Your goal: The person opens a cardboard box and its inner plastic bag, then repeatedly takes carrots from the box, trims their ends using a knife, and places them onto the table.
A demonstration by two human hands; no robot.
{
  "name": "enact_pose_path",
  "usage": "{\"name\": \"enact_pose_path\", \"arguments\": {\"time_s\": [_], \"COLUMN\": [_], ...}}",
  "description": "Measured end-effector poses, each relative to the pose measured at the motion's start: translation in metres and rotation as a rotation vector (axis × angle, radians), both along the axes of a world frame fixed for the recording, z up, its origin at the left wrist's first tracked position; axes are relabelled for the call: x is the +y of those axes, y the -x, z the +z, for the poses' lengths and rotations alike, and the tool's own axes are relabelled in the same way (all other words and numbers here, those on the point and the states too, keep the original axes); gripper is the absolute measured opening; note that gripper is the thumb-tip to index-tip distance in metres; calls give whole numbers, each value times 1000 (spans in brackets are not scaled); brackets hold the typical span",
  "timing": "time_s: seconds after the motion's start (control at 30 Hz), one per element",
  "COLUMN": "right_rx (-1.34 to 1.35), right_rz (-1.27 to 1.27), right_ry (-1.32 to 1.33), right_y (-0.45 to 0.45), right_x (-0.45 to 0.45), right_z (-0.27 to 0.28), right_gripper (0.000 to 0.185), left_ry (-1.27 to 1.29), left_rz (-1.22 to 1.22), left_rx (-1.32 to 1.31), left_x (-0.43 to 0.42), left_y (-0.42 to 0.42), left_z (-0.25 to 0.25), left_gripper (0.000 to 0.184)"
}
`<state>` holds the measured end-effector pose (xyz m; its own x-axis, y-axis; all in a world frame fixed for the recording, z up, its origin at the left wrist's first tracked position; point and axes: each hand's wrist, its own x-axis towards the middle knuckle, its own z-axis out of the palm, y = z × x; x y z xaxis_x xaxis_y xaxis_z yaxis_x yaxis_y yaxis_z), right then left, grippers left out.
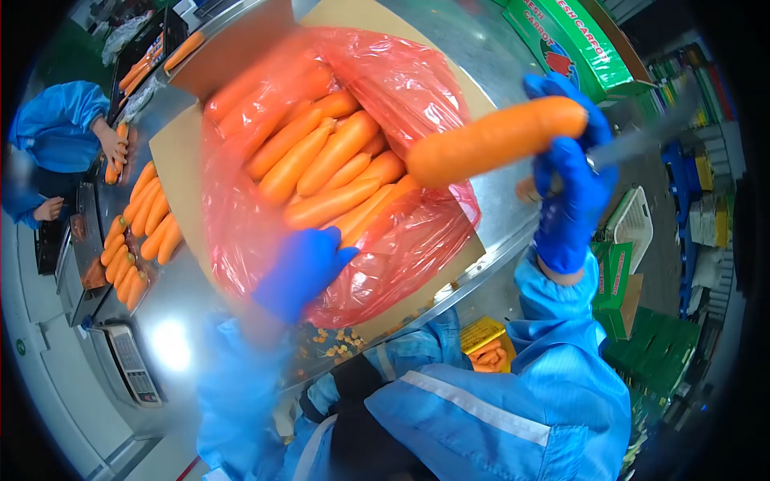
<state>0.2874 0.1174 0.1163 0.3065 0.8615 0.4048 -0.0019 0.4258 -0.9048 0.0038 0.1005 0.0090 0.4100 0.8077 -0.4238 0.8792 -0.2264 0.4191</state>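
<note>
A large orange carrot (499,138) is in my right hand (573,172), gripped near one end by gloved fingers and held up over the right side of the bag. A knife (646,138) juts from the same hand, its blade blurred and pointing away to the right. My left hand (301,268), in a blue glove, is at the near edge of the loose carrots (333,160), over the bag; motion smears it and its fingers are mostly hidden. The carrots lie inside an open red plastic bag (421,76), which lines an opened cardboard box (178,156).
The box rests on a metal table (180,280). Rows of carrots (148,212) lie left, near a scale (132,365) and a co-worker's hand (112,143). Green carrot boxes (573,40) stand at upper right. A yellow crate (481,330) with carrots is below the table edge.
</note>
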Motion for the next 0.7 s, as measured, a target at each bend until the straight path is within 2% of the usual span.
{"name": "enact_pose_path", "arguments": {"time_s": [0.13,0.23,0.33,0.43,0.53,0.63,0.7], "right_rx": [10,46,91,127,143,106,62], "right_rz": [-81,-89,-48,-61,-37,16,66], "right_ry": [-65,40,169,232,289,368,384], "right_y": [-31,-31,-28,-18,-7,-7,-7], "right_x": [-33,-57,-76,-90,-98,-106,-111], "right_z": [-8,-10,-22,-37,-42,-43,-47], "right_gripper": [52,50,49,49,56,55,51], "left_ry": [-110,139,387,394,303,342,325], "left_rz": [-21,267,556,682,829,834,775], "left_rx": [26,-214,-573,-638,-883,-994,-977], "left_x": [-8,-6,-4,-6,-13,-7,2], "left_y": [1,-1,7,7,4,-6,-11], "left_z": [-14,-11,-19,-16,-23,-15,-21], "left_gripper": [28,25,21,21,23,26,30]}}
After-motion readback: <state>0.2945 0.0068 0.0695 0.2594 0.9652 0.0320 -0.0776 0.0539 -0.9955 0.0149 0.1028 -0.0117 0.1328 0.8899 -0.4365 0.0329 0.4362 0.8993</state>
